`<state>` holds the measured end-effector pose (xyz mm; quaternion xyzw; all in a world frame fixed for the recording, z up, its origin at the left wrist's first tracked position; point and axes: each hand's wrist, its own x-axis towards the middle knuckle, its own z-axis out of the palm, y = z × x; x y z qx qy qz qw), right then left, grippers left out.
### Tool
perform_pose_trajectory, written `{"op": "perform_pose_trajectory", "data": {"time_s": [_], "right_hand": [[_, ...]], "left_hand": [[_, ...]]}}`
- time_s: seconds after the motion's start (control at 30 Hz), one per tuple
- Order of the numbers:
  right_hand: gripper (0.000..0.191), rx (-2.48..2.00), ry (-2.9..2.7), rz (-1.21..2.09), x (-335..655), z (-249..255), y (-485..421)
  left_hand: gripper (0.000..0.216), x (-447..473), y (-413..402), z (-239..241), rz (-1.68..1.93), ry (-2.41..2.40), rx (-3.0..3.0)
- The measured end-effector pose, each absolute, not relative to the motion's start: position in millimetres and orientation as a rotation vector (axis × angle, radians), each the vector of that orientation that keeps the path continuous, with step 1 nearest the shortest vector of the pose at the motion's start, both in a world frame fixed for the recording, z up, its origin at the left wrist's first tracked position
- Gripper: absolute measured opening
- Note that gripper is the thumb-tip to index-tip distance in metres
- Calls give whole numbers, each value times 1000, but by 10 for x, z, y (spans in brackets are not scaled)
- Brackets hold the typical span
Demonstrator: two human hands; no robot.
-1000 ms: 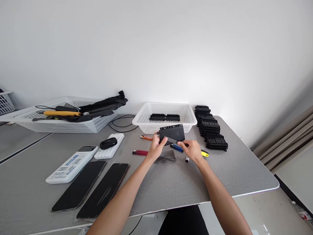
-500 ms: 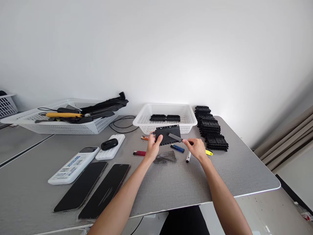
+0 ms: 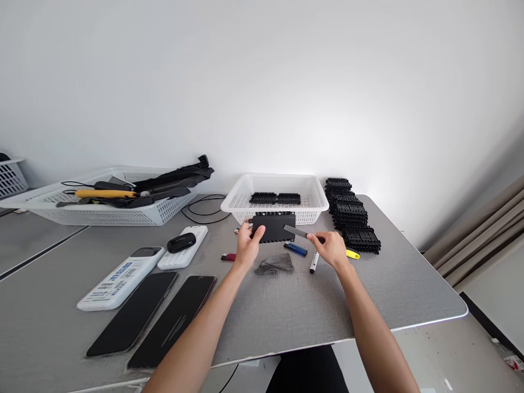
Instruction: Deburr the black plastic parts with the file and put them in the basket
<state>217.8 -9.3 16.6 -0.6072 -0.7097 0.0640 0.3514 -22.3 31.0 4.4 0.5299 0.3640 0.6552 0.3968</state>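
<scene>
My left hand (image 3: 249, 243) grips the left end of a black plastic plate (image 3: 271, 228) with notched long edges, thumb on its face. The plate is raised over the table, in front of the white basket. Closed round the near end of a flat grey metal strip (image 3: 295, 231), like a file, is my right hand (image 3: 331, 248). The strip's far tip lies over the plate's right part; I cannot tell whether they touch. Below the plate are a crumpled grey cloth (image 3: 275, 264), a blue lighter (image 3: 295, 249) and a white marker (image 3: 314, 262).
Behind stands a white basket (image 3: 275, 181) with two black plates inside. Stacked black plates (image 3: 349, 210) are on the right, near a yellow-handled tool (image 3: 352, 254). A red lighter (image 3: 228, 256), phones (image 3: 133, 314), power banks (image 3: 118, 279) and a tool-filled basket (image 3: 118, 216) lie left.
The black plate has moved slightly left with my left hand and now sits more level. The strip's tip has gone from the plate's middle toward its right edge.
</scene>
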Motion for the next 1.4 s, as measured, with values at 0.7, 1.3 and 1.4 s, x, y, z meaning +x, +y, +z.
{"op": "perform_pose_trajectory", "data": {"time_s": [0.7, 1.3, 1.4], "right_hand": [[63, -1491, -1765, 238, 2105, 247, -151], [36, -1386, -1409, 541, 1872, 358, -282], [43, -1348, -1488, 600, 1828, 369, -303]], "left_hand": [[45, -263, 308, 76, 1656, 960, 1400], [47, 106, -6, 123, 1559, 913, 1393], [44, 203, -73, 57, 1519, 863, 1460]]}}
